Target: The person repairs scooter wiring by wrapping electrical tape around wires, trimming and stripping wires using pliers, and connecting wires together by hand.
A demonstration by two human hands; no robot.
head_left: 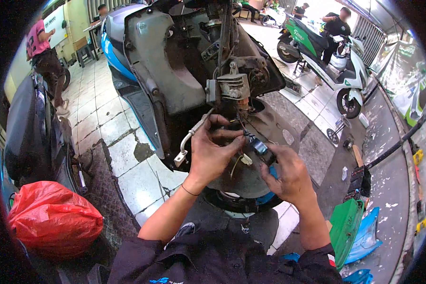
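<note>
In front of me stands a scooter (168,61) with its front panels off and its inner parts bare. My left hand (215,149) is closed, thumb and fingers pinching thin dark wires (249,137) above the front fender (274,125). My right hand (288,175) grips a shiny black ring that looks like a roll of electrical tape (260,147), close beside the left fingertips. A white connector (246,160) on a yellowish wire dangles just below the hands. By my left wrist hangs a grey cable with a white plug end (180,158).
A red plastic bag (57,217) sits at the lower left, near another scooter's black seat (23,128). A green case (345,220) and blue panels (367,236) lie at the lower right. Farther off stand a white and green scooter (338,71) and several people.
</note>
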